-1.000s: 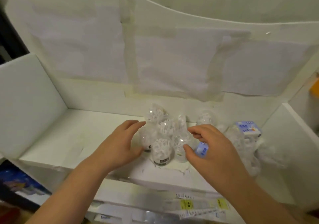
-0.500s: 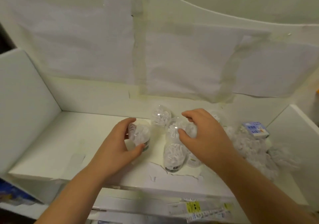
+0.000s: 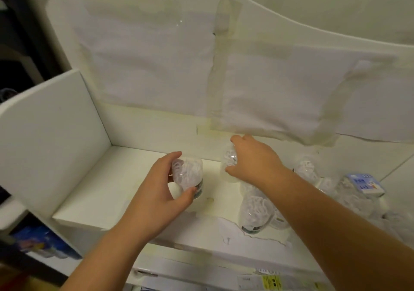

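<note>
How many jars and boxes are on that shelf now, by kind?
Clear jars held: 2, one in left hand, one in right hand
Clear jars loose: at least 3; heap at right too blurred
Blue-labelled box: 1
Total: at least 6

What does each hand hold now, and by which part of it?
The left hand grips a clear jar round its side wall. The right hand grips a second clear jar by its side, fingers over the top.
</note>
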{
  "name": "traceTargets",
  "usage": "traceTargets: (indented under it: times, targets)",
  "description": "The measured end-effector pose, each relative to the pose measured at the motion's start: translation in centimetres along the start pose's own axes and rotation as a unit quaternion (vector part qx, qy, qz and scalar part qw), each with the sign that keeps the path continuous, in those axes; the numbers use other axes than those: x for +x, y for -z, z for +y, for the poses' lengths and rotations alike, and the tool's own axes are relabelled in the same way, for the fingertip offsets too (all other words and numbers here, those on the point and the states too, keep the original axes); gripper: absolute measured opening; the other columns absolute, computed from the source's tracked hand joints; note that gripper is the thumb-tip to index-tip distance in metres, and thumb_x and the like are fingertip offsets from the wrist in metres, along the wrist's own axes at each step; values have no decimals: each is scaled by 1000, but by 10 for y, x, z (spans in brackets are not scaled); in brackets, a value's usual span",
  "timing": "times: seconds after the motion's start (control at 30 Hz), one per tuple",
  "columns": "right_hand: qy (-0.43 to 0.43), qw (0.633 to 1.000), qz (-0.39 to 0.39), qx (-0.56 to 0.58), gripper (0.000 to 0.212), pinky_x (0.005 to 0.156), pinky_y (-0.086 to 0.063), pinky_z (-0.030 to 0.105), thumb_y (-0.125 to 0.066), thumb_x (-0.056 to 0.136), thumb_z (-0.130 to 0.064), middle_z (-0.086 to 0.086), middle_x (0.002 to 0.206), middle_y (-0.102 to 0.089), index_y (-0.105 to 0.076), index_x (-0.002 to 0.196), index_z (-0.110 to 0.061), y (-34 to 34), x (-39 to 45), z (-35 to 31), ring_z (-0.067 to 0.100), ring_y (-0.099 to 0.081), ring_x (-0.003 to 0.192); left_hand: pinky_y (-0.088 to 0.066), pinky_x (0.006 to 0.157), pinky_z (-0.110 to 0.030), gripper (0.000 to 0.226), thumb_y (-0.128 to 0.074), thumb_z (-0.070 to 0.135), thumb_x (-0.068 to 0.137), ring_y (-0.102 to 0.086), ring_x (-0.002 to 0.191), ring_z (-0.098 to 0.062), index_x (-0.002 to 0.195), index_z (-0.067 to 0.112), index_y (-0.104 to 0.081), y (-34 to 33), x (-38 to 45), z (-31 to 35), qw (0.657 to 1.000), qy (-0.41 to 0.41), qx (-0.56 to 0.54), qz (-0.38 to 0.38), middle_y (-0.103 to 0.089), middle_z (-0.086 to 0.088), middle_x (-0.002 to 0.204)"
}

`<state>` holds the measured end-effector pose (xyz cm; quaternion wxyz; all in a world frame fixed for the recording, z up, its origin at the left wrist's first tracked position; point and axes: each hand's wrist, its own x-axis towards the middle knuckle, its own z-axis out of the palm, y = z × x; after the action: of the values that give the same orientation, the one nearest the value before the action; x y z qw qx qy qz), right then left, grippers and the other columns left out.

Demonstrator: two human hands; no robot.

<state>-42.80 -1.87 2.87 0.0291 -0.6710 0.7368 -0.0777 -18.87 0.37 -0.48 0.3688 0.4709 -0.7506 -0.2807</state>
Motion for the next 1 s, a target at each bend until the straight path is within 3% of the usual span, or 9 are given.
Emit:
traceTargets:
  times: [0.2, 0.37, 0.43, 0.57, 0.7, 0.83, 1.0]
  targets:
    - [34, 994, 39, 100, 78, 95, -43, 31, -69, 77, -46, -6, 139, -44, -35, 145, -32, 12, -10, -4, 17, -51, 122, -37, 87, -3, 76, -76, 37, 75, -51, 109, 12, 139, 41, -36, 2, 3, 4, 1000, -3, -5, 15, -47, 26, 124]
    - [31, 970, 133, 201, 79, 90, -41, 22, -69, 79, -45, -13, 136, -40, -32, 148, -36, 38, -30, -3, 5, -49, 112, -40, 86, -11, 77, -75, 41, 75, -53, 109, 7, 141, 40, -36, 1, 14, 22, 998, -14, -24, 54, -48, 20, 127]
    - [21, 955, 161, 249, 79, 95, -44, 24, -72, 79, -43, -13, 134, -41, -33, 147, -36, 48, -39, 1, 4, -48, 113, -40, 87, -12, 77, -74, 41, 76, -53, 108, 6, 142, 41, -35, -1, 16, 33, 997, -27, -28, 71, -49, 18, 129]
    - [-10, 918, 210, 337, 73, 100, -47, 32, -77, 77, -42, -14, 129, -43, -38, 138, -36, 67, -68, 20, 2, -48, 116, -50, 88, -27, 74, -75, 35, 78, -58, 107, 2, 139, 46, -33, -7, 12, 58, 994, -45, -48, 90, -54, 17, 129]
    - [-28, 907, 241, 343, 65, 98, -49, 31, -77, 76, -44, -18, 125, -45, -43, 130, -37, 82, -111, 48, 0, -51, 112, -47, 93, -22, 61, -74, 34, 78, -57, 108, 1, 132, 36, -46, -22, -2, 93, 993, -87, -29, 76, -54, 17, 125]
    - [-38, 902, 274, 331, 63, 97, -47, 25, -77, 75, -42, -20, 120, -45, -46, 130, -35, 94, -169, 80, -2, -52, 109, -43, 87, -15, 58, -74, 37, 78, -57, 105, 1, 130, 39, -47, -45, -26, 134, 991, -118, -23, 54, -51, 22, 122]
    - [-54, 900, 293, 319, 64, 96, -46, 19, -77, 76, -40, -21, 121, -46, -46, 132, -35, 99, -262, 126, -3, -51, 112, -50, 88, -27, 59, -72, 42, 78, -59, 105, -3, 131, 42, -44, -87, -69, 190, 990, -133, -36, 12, -52, 19, 126]
